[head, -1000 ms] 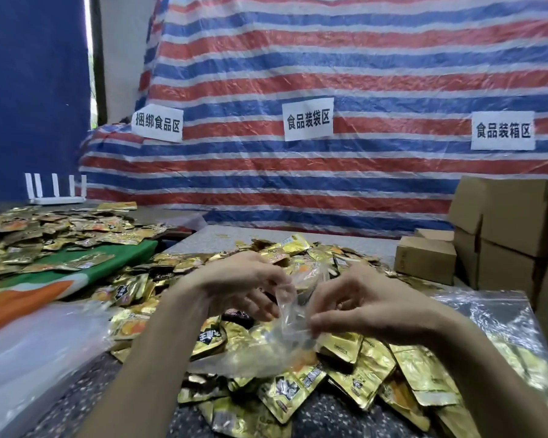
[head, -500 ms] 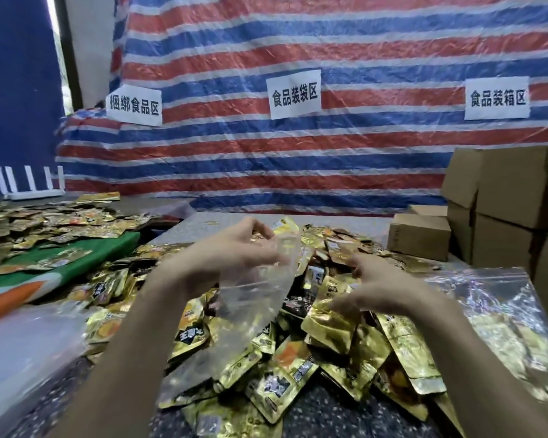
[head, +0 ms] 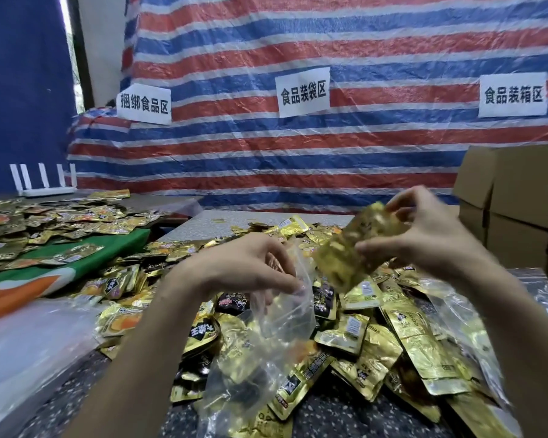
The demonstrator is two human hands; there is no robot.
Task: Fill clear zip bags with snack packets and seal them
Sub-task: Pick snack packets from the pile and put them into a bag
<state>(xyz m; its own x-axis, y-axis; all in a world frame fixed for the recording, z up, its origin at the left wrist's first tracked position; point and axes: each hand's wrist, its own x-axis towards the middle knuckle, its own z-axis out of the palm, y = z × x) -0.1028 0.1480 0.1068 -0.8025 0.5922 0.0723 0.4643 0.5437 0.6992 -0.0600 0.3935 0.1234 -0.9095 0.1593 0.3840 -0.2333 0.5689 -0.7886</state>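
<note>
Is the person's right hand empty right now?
No, the right hand grips a bunch of gold snack packets beside the clear bag held by the left hand.

Gold foil snack packets (head: 408, 327), some black-printed, glitter below a red, white and blue striped tarp (head: 298, 42) bearing 3 white signs (head: 302, 95) with black characters; brown cartons (head: 525, 191) right of it, green-and-orange cloth (head: 121, 248) left.

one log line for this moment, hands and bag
left hand: pinches clear zip bag at its mouth | right hand: grips gold snack packets, blurred, beside bag mouth | phase: packets not yet inside
</note>
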